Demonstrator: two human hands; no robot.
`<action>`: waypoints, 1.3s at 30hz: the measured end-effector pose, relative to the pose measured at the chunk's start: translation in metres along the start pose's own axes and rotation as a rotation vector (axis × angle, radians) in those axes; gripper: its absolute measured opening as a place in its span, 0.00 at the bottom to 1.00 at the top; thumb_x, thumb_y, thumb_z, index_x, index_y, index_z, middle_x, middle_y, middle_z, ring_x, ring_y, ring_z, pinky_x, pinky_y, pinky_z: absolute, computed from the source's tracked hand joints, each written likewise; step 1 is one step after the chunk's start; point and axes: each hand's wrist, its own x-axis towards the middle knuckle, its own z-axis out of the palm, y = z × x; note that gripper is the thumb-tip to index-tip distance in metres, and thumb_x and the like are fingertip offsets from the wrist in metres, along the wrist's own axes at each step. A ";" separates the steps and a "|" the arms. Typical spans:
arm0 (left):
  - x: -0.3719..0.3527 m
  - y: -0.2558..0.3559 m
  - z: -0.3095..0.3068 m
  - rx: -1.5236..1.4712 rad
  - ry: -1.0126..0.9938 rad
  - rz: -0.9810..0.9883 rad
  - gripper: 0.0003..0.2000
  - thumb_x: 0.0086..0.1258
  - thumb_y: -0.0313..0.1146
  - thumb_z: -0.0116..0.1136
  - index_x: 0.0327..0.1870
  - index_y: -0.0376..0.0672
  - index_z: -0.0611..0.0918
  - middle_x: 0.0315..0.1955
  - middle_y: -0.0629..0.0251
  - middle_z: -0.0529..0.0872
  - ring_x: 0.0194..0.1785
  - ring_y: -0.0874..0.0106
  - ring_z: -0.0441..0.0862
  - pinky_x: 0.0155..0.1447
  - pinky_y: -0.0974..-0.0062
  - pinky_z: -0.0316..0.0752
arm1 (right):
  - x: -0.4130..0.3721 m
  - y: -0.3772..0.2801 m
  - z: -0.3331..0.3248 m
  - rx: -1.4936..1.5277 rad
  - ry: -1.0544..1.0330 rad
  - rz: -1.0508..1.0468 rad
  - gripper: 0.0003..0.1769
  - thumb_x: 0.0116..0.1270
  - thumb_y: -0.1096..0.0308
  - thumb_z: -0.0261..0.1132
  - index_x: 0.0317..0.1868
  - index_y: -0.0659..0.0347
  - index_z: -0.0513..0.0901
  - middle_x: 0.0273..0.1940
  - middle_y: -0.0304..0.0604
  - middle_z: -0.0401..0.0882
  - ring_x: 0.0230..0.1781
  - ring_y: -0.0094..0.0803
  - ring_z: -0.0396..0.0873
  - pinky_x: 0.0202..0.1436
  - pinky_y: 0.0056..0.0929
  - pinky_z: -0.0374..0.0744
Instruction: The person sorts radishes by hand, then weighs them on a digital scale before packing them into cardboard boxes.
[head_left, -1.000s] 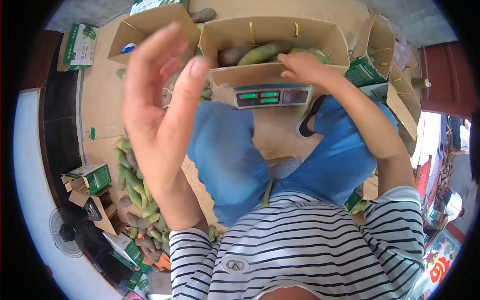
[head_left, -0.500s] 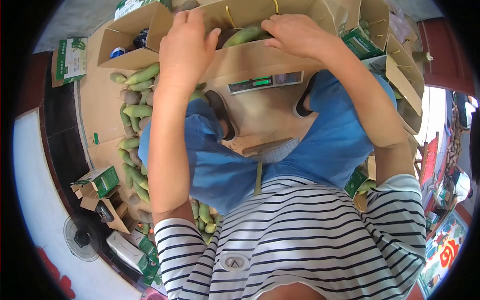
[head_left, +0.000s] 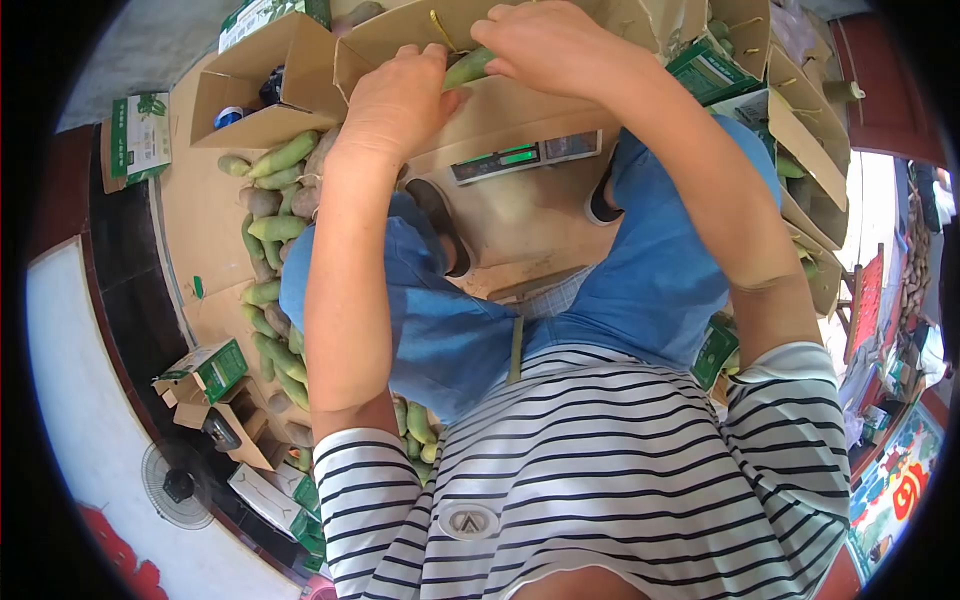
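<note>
A long green radish [head_left: 468,68] lies at the cardboard box [head_left: 590,108] in front of me, its near end by my left hand. My right hand [head_left: 550,48] reaches over the box, its curled fingers on the radish's far end. My left hand [head_left: 400,105] is bent over the near side of the box, thumb toward me; whatever its fingers close on is hidden. A yellow cord [head_left: 440,28] hangs on the box's far wall. Below the box, between my feet, sits a scale with a lit green display [head_left: 518,157].
Green radishes [head_left: 277,228] and brownish roots lie piled to my left. An open carton [head_left: 255,125] holding dark and blue items stands at front left. More cartons [head_left: 800,150] line my right. A fan [head_left: 178,485] stands at lower left.
My right hand has moved left along the green radish. My left hand has shifted right and toward me, from the box's left end to beside the radish.
</note>
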 end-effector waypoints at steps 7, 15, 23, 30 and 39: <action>0.007 0.008 0.001 0.003 -0.039 0.004 0.19 0.64 0.41 0.58 0.51 0.39 0.74 0.47 0.52 0.78 0.51 0.52 0.77 0.51 0.58 0.73 | 0.008 -0.001 0.008 -0.081 -0.226 0.059 0.15 0.60 0.62 0.64 0.42 0.62 0.77 0.39 0.48 0.80 0.43 0.45 0.79 0.43 0.39 0.78; 0.012 0.024 -0.003 -0.020 -0.078 0.030 0.21 0.61 0.37 0.61 0.53 0.40 0.73 0.48 0.51 0.78 0.52 0.51 0.76 0.52 0.57 0.72 | 0.001 0.000 0.006 -0.009 -0.160 0.055 0.10 0.58 0.68 0.61 0.39 0.60 0.82 0.38 0.47 0.82 0.43 0.44 0.81 0.41 0.39 0.81; 0.019 0.030 0.016 -0.035 -0.114 0.172 0.24 0.58 0.39 0.65 0.54 0.39 0.74 0.51 0.50 0.77 0.55 0.53 0.75 0.54 0.59 0.72 | 0.025 0.002 0.005 -0.004 -0.255 0.159 0.12 0.56 0.67 0.65 0.41 0.50 0.87 0.43 0.41 0.85 0.46 0.36 0.82 0.39 0.38 0.81; 0.035 0.030 0.040 0.010 -0.251 0.099 0.21 0.61 0.40 0.61 0.54 0.43 0.76 0.53 0.53 0.79 0.55 0.56 0.76 0.55 0.61 0.73 | 0.105 -0.006 0.045 0.134 -0.367 0.361 0.14 0.55 0.62 0.67 0.43 0.49 0.86 0.38 0.37 0.82 0.35 0.38 0.77 0.29 0.42 0.66; 0.046 0.014 0.058 -0.251 -0.140 0.026 0.28 0.60 0.38 0.64 0.62 0.47 0.68 0.60 0.63 0.70 0.65 0.69 0.63 0.63 0.71 0.64 | 0.097 -0.037 0.050 -0.020 -0.231 0.369 0.14 0.57 0.61 0.66 0.43 0.53 0.86 0.39 0.38 0.82 0.35 0.38 0.77 0.32 0.47 0.70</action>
